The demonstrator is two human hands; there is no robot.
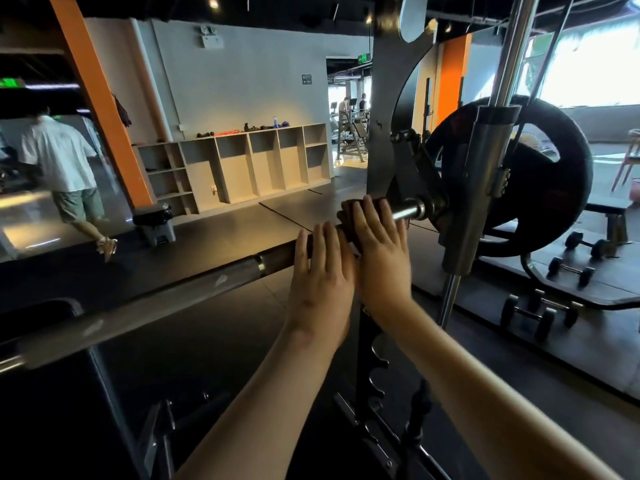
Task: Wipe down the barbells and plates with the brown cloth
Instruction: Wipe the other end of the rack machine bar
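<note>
Under my right hand point(381, 251) the brown cloth point(348, 211) sits bunched on the barbell point(239, 271), and I press it down with my fingers laid out nearly straight across it, not closed around it. Just beside it, touching it at the thumb side, my left hand point(322, 271) lies flat on the bare bar, fingers straight and draped over the top, holding nothing. Beyond my right fingertips the bar turns to bright chrome and runs into the machine's carriage, where a black weight plate point(561, 202) hangs behind a vertical guide rod point(516, 46). Farther right, below the plate, dumbbells point(540, 313) lie on the dark floor. Well off to my left, past the bar, a person point(59, 157) walks away near open wooden shelves point(242, 164).
</note>
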